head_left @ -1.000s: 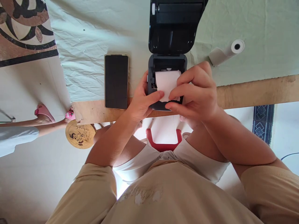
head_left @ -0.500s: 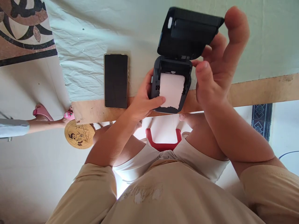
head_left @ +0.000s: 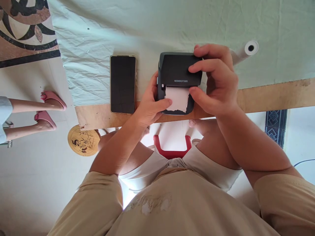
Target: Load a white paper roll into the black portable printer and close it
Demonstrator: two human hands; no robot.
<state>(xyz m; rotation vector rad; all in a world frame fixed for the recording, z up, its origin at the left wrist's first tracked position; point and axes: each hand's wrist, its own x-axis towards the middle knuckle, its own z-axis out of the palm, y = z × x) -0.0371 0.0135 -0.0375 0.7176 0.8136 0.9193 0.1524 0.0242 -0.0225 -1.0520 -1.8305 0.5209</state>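
Observation:
A dark label printer point(head_left: 182, 65), marked NIIMBOT, is held over the table's near edge with its lid down. A white paper strip point(head_left: 177, 98) with a torn end sticks out from under the lid's front edge. My left hand point(head_left: 150, 105) is wrapped round the printer's left side, its thumb lying on the paper. At the right side my right hand point(head_left: 220, 82) grips the printer, with fingertips on top of the lid and the thumb by its front edge. Just beyond that hand lies a white paper roll point(head_left: 246, 50) with a dark core, partly hidden by the fingers.
A phone point(head_left: 123, 84) with a dark screen lies left of the printer on the pale green tablecloth point(head_left: 137, 26). Below the table's left corner stands a round wooden stool point(head_left: 84, 141) with a panda picture. A person in pink slippers point(head_left: 54, 100) is at the far left.
The printer's lid has swung from open to down over the paper. My right hand has turned inward onto the lid, and the paper roll has come into sight. The other person's feet have shifted left.

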